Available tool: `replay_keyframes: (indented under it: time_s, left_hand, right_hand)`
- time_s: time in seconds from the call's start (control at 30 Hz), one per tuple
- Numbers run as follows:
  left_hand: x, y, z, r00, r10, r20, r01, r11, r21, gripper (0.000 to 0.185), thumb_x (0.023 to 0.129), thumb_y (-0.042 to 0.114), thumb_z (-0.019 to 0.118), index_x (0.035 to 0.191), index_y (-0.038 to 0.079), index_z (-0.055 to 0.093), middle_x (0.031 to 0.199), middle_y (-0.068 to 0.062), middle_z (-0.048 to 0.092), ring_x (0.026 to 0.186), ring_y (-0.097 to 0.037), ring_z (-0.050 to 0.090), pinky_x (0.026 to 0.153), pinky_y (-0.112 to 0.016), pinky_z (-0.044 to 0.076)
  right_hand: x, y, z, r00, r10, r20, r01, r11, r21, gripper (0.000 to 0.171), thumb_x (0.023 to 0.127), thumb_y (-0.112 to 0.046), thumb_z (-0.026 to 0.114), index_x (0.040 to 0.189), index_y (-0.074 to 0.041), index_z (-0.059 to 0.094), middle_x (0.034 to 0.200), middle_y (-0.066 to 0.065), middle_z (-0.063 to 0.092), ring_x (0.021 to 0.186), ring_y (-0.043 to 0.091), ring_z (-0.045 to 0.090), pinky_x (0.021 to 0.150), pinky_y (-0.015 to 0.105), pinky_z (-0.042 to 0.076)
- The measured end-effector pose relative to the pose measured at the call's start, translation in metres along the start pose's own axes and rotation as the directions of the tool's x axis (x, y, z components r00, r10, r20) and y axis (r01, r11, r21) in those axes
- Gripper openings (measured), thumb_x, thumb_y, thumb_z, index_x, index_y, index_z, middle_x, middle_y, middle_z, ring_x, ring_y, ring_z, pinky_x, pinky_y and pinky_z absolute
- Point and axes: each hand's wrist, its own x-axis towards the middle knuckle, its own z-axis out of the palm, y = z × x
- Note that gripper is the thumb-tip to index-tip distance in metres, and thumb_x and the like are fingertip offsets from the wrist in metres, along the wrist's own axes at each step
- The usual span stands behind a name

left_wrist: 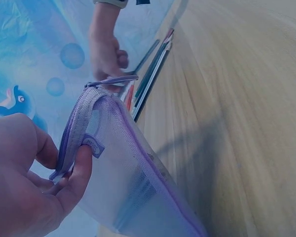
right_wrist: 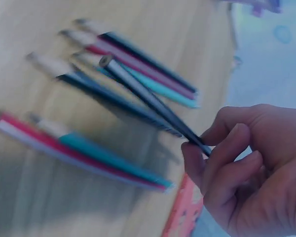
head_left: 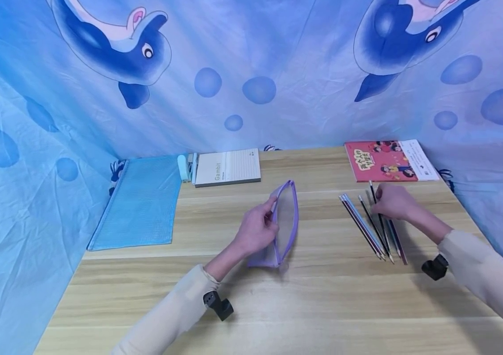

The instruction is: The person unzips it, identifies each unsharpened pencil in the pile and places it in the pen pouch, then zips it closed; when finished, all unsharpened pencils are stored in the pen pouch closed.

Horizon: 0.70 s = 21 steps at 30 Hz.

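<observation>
My left hand [head_left: 256, 228] pinches the zipped edge of a purple mesh pouch [head_left: 264, 257] near the middle of the table. The pouch's mouth gapes toward the right, and a small tag [left_wrist: 92, 144] shows by the thumb in the left wrist view. On the right, my right hand [head_left: 394, 201] pinches one dark pencil [right_wrist: 150, 101] near its end, tilted over several other pencils. Those loose pencils [head_left: 360, 228] lie side by side on the wood, striped, blue and dark, their tips toward the front. In the right wrist view, teal and red pencils [right_wrist: 108, 160] lie below the held one.
A blue mesh zip folder [head_left: 140, 202] lies at the left. Beside it are a light-blue stationery item [head_left: 183, 168] and a Gambit notebook [head_left: 229, 166]. A red picture book [head_left: 380, 161] lies at the back right. Dolphin-printed sheeting [head_left: 251, 59] hangs behind the table.
</observation>
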Motion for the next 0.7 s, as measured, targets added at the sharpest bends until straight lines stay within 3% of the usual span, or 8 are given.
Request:
replay_keyframes:
  time_s: [0.17, 0.37, 0.7]
  left_hand:
    - [0.0, 0.0, 0.0, 1.0, -0.002, 0.0, 0.002, 1.0, 0.001, 0.069, 0.079, -0.007, 0.06, 0.146, -0.011, 0.041, 0.085, -0.006, 0.059, 0.073, -0.016, 0.054, 0.057, -0.025, 0.05]
    - [0.0, 0.0, 0.0, 1.0, -0.006, 0.004, 0.006, 1.0, -0.017, 0.07, 0.079, -0.008, 0.06, 0.145, -0.012, 0.04, 0.085, -0.006, 0.059, 0.072, -0.016, 0.054, 0.057, -0.025, 0.05]
    - [0.0, 0.0, 0.0, 1.0, -0.001, 0.006, 0.001, 1.0, -0.01, 0.07, 0.078, -0.008, 0.06, 0.145, -0.012, 0.041, 0.087, -0.007, 0.059, 0.073, -0.016, 0.054, 0.058, -0.025, 0.051]
  right_hand:
    - [-0.005, -0.021, -0.005, 1.0, -0.001, -0.026, 0.005, 0.986, 0.169, 0.04, 0.087, -0.017, 0.067, 0.11, 0.007, 0.045, 0.062, 0.004, 0.05, 0.053, 0.017, 0.049, 0.047, 0.032, 0.041]
    - [-0.012, -0.056, -0.003, 0.999, 0.029, 0.04, -0.043, 0.895, 0.444, 0.044, 0.095, -0.018, 0.062, 0.124, 0.005, 0.037, 0.06, 0.001, 0.045, 0.048, 0.014, 0.039, 0.043, 0.029, 0.033]
    - [-0.011, -0.115, 0.011, 1.0, 0.007, 0.026, -0.022, 0.785, 0.619, 0.045, 0.093, -0.01, 0.061, 0.129, 0.001, 0.036, 0.078, 0.008, 0.064, 0.051, 0.013, 0.047, 0.044, 0.027, 0.037]
